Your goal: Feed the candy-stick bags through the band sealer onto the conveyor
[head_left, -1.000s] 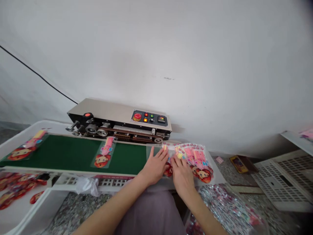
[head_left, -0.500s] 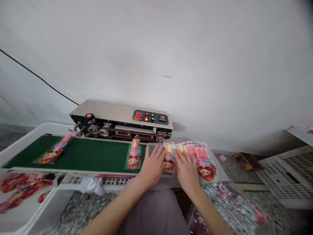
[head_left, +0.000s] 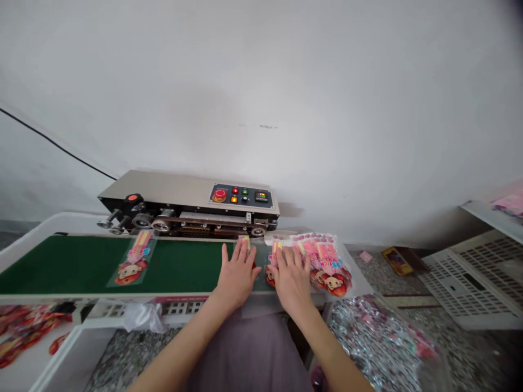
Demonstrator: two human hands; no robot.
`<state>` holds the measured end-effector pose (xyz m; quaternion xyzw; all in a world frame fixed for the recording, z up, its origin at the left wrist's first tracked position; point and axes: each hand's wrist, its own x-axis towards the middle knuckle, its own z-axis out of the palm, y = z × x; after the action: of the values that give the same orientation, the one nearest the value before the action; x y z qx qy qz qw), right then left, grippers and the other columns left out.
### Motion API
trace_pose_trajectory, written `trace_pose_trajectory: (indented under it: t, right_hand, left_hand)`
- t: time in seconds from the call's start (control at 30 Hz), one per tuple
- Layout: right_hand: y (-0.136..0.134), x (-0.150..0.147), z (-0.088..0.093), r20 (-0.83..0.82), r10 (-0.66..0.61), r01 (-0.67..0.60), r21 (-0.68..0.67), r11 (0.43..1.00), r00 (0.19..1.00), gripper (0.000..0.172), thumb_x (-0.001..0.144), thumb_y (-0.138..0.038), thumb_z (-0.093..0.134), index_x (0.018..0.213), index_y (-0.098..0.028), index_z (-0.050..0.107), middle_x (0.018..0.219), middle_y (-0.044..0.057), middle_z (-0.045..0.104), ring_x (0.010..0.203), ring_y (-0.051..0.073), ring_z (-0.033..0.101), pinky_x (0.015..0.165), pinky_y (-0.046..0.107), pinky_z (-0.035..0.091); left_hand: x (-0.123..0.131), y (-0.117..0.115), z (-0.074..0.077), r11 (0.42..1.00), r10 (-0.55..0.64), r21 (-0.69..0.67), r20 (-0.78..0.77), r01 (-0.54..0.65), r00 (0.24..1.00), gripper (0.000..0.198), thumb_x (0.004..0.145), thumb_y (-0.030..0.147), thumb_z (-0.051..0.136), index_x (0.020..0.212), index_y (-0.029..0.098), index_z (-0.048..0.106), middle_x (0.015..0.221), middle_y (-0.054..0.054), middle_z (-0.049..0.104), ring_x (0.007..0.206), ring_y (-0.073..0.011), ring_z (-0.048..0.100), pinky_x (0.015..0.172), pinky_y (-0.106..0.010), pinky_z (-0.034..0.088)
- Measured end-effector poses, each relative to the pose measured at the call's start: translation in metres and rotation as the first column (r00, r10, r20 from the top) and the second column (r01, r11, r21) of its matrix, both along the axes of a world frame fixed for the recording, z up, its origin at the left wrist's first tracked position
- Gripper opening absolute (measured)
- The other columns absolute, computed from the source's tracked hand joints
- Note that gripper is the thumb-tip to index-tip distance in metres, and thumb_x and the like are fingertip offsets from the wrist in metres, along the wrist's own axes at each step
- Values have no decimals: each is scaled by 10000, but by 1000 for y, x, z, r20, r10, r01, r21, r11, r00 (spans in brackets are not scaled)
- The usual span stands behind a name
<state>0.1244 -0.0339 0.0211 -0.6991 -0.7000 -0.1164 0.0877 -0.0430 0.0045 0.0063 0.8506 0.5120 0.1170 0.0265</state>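
My left hand (head_left: 237,276) lies flat with fingers spread over a candy-stick packet at the right end of the green conveyor belt (head_left: 183,267). The hand covers most of that packet. My right hand (head_left: 292,279), fingers stretched out, rests on another packet (head_left: 270,275) with yellow and pink sticks and a red-haired cartoon head. Just right of it, several overlapping packets (head_left: 335,283) are fanned out on a pale surface. Farther left, a clear packet (head_left: 133,267) lies slightly tilted on the belt, its top end by the sealing machine (head_left: 175,189).
Below the belt's left end, a white bin (head_left: 67,354) holds several packets. A large clear bag (head_left: 379,343) of shiny wrappers stands at lower right. Beyond it are a small box (head_left: 402,261) and a white plastic crate (head_left: 469,283). A wall rises behind the machine.
The yellow-and-pink packet has travelled left along the belt, and the pink one ahead of it has left the belt. My left hand now covers the packet that lay between my hands.
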Motion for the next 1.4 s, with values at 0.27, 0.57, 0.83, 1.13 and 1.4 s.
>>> trace_pose_trajectory:
  t: [0.27, 0.57, 0.83, 1.13, 1.4]
  right_hand:
    - [-12, 76, 0, 137, -181, 174, 60, 983, 974, 474, 1021, -332, 419, 1476, -224, 496, 1536, 109, 484, 1427, 379, 358, 1138, 636, 221]
    - [7, 1, -22, -67, 18, -17, 9, 1000, 998, 485, 1010, -393, 465, 1432, -171, 553, 1550, 124, 462, 1463, 352, 330, 1172, 542, 278]
    - [-1, 22, 1, -47, 71, -68, 64, 996, 996, 469, 1023, -231, 344, 1456, -194, 523, 1548, 77, 473, 1471, 310, 310, 1184, 519, 260]
    - [-12, 63, -13, 114, -85, 83, 19, 996, 990, 491, 1007, -329, 432, 1493, -271, 477, 1568, 79, 444, 1452, 367, 332, 1153, 628, 209]
    - [-2, 3, -13, -29, -82, 82, -5, 997, 996, 568, 986, -436, 512, 1494, -188, 466, 1540, 150, 468, 1396, 386, 391, 1114, 608, 280]
  left_hand:
    - [47, 3, -4, 925, -377, 68, 55, 373, 925, 480, 1039, 373, 385, 1480, 199, 456, 1620, -142, 345, 1514, -293, 276, 1180, -676, 217]
    - [11, 7, -17, 981, -184, 75, 27, 182, 983, 464, 1040, 325, 360, 1483, 246, 471, 1612, -105, 369, 1498, -300, 312, 1174, -705, 182]
    - [7, -7, 5, 997, -76, 7, 60, 75, 995, 461, 1040, 341, 378, 1440, 171, 531, 1555, -139, 453, 1461, -329, 380, 1195, -688, 165]
    - [64, -6, -8, 952, -307, 26, 82, 306, 948, 554, 1042, 475, 351, 1513, 196, 435, 1613, -142, 352, 1524, -332, 238, 1164, -723, 198]
    - [-15, 23, -9, 914, -403, 52, 1, 402, 915, 512, 1042, 467, 369, 1508, 267, 437, 1611, -86, 379, 1511, -249, 293, 1222, -578, 149]
